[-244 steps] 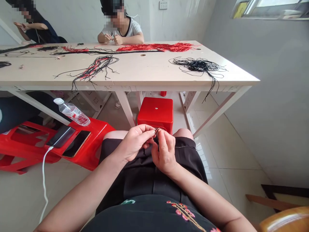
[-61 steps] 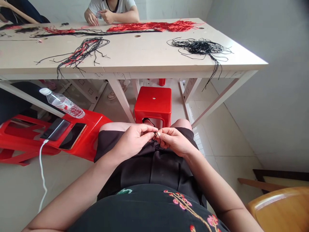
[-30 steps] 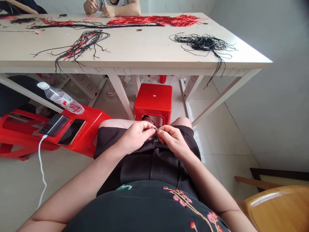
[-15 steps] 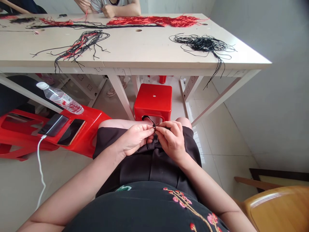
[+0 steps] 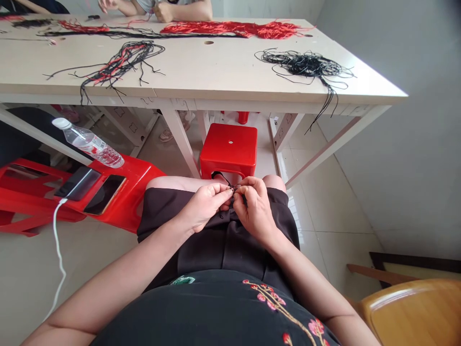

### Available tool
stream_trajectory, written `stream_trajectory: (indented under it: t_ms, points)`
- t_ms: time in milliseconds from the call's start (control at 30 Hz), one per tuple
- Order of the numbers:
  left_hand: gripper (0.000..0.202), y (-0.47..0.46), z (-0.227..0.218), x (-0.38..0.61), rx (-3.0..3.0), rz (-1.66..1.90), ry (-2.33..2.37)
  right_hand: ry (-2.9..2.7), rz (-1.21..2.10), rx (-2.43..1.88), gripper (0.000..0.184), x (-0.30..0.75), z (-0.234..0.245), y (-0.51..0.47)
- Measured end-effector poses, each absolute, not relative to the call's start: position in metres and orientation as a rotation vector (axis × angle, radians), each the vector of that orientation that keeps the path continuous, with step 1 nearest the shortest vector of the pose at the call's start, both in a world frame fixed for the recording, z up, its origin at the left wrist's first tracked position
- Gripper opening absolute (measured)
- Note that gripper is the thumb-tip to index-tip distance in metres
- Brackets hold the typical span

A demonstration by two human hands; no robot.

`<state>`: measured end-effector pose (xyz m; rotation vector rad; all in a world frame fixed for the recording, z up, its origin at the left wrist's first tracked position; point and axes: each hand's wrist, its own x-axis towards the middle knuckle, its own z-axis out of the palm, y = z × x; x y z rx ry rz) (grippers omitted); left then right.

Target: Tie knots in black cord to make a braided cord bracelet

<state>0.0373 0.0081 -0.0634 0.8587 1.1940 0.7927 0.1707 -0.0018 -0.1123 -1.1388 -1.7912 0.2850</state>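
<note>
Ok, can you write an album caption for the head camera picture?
Left hand and right hand pinch thin black cord above a black skirt.

The head camera looks forward and down, close above the hands [image 5: 205,207].

At centre, the black cord [image 5: 222,177] is showing plain black. At 6 o'clock, the black top [image 5: 212,312] is carrying pink blossoms along a tan branch. At 12 o'clock, the stool [image 5: 228,146] is showing solid red, and at 11 o'clock, the cord bundle [image 5: 122,62] is mixing red and black.
</note>
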Motion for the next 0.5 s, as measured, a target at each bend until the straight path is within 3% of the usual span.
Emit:
stream_trajectory:
  t_ms: [267,500]
  points:
    - [0.016,0.011,-0.077,0.031,1.151,0.813,1.270,-1.766,1.064,-1.120,0.015,0.185,-0.096,-0.004]
    - [0.013,0.026,-0.071,0.025,1.086,0.951,1.334,-1.836,1.183,-1.072,0.010,0.206,-0.080,-0.030]
